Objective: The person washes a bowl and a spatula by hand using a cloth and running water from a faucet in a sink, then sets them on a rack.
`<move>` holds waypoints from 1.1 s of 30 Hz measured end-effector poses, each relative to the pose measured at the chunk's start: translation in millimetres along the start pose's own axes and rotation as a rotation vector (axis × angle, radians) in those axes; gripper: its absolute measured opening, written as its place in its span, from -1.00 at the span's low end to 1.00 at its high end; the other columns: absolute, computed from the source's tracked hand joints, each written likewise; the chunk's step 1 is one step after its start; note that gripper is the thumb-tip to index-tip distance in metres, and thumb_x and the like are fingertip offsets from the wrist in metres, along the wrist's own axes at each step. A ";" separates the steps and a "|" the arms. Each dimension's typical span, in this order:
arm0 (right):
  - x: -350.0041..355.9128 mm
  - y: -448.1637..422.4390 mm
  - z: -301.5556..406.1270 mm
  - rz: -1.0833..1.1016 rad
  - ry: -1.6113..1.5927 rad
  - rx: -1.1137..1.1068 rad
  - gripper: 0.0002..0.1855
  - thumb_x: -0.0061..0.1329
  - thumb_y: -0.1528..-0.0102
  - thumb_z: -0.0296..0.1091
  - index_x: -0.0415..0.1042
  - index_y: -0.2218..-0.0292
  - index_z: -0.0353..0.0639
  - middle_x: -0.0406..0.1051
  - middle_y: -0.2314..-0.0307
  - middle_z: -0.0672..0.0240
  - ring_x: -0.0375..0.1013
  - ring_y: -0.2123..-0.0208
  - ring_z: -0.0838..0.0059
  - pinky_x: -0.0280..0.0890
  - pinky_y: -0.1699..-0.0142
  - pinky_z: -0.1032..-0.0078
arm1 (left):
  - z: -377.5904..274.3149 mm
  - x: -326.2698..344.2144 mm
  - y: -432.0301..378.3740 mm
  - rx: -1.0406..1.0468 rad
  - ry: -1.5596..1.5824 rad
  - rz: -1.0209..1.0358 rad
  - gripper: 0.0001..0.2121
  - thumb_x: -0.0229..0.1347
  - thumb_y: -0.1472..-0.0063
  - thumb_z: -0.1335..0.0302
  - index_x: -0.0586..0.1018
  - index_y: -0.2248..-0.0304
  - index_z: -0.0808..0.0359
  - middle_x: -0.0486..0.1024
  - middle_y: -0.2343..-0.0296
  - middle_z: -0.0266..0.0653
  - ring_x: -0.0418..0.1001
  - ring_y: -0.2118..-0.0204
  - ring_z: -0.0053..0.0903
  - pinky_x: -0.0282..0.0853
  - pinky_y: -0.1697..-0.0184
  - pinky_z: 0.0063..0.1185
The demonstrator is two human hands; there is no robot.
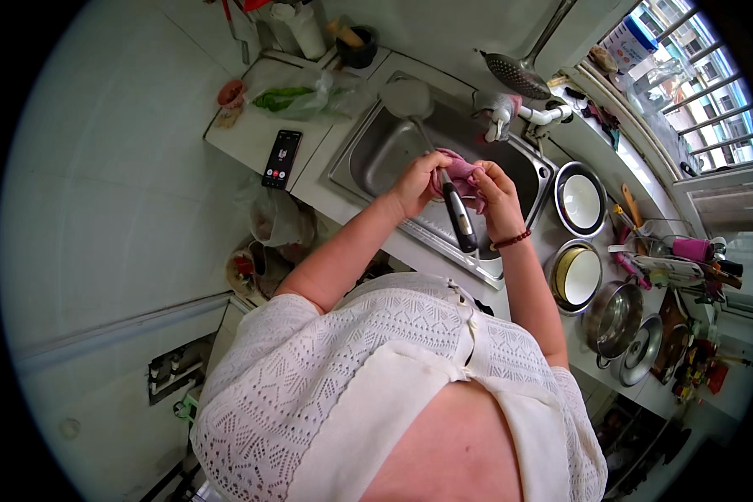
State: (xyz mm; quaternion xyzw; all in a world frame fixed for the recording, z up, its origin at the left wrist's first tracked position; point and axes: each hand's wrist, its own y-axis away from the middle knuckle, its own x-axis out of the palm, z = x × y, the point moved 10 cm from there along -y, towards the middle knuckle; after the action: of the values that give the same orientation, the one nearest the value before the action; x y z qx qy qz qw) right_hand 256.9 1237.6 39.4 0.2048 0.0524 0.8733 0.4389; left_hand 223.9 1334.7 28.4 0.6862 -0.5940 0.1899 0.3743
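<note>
Over the steel sink [376, 166], a long-handled wok ladle or turner [459, 216] slants between my hands. Its round, pale head [406, 99] is up by the sink's far left corner, and its black grip points toward my body. A pink cloth [461, 170] is bunched around the shaft just above that grip. My left hand [421, 181] pinches the cloth against the shaft. My right hand [499, 194], with a beaded bracelet at the wrist, holds the cloth's other side. Part of the shaft is hidden by the cloth and fingers.
A white faucet [499, 125] with a rag on it stands behind the sink. Steel basins holding bowls [581, 201] and a pot [614, 319] line the right counter. To the left lie a phone [282, 159] and a plastic bag of green vegetables [288, 99]. A skimmer [519, 74] hangs above.
</note>
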 end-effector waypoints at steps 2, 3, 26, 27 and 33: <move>6.7 3.6 -4.1 -0.030 -0.013 0.031 -0.84 -0.18 -0.15 -0.31 0.29 0.27 -0.19 0.32 0.50 0.52 0.36 0.46 0.75 0.29 0.40 0.78 | 3.1 -22.7 -1.4 -0.020 -0.023 -0.031 -0.82 -0.09 -0.05 0.44 0.49 0.39 0.31 0.45 0.57 -0.38 0.40 0.56 -0.66 0.35 0.44 -0.66; 5.6 1.9 -3.7 -0.031 0.009 -0.005 -0.83 -0.18 -0.16 -0.30 0.29 0.30 -0.20 0.32 0.49 0.49 0.37 0.43 0.73 0.33 0.35 0.74 | 8.9 -33.2 -4.1 -0.058 -0.069 -0.022 -0.82 -0.07 -0.03 0.45 0.48 0.39 0.33 0.43 0.58 -0.38 0.38 0.58 -0.66 0.34 0.44 -0.65; 17.1 11.6 5.5 0.019 0.440 -0.040 -0.58 -0.10 -0.10 -0.14 0.25 0.12 -0.26 0.29 0.62 0.40 0.30 0.64 0.69 0.23 0.69 0.67 | -22.2 -25.3 6.6 0.132 -0.221 -0.128 -0.61 -0.14 0.14 0.59 0.39 0.20 0.34 0.38 0.38 -0.35 0.37 0.35 -0.59 0.30 0.21 -0.68; 16.5 8.1 -2.9 0.055 0.444 0.028 -0.57 -0.12 -0.10 -0.07 0.29 0.15 -0.26 0.29 0.62 0.41 0.28 0.67 0.68 0.23 0.69 0.67 | -21.9 -23.8 1.6 0.105 -0.171 -0.084 -0.57 -0.14 0.15 0.62 0.37 0.17 0.32 0.36 0.36 -0.36 0.36 0.31 -0.60 0.29 0.18 -0.68; 18.4 11.8 22.2 -0.104 0.466 0.045 -0.62 -0.06 -0.05 -0.07 0.41 0.35 -0.29 0.31 0.64 0.43 0.27 0.66 0.72 0.22 0.64 0.66 | -20.2 -28.3 -3.4 0.176 -0.110 -0.092 -0.63 -0.15 0.12 0.67 0.38 0.23 0.28 0.38 0.40 -0.35 0.39 0.38 -0.58 0.37 0.25 -0.61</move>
State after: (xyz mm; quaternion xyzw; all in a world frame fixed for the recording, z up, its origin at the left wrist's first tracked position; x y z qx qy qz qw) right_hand 247.4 1243.0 68.6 0.0048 0.1823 0.8719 0.4545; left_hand 224.6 1368.8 20.6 0.7523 -0.5626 0.1860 0.2881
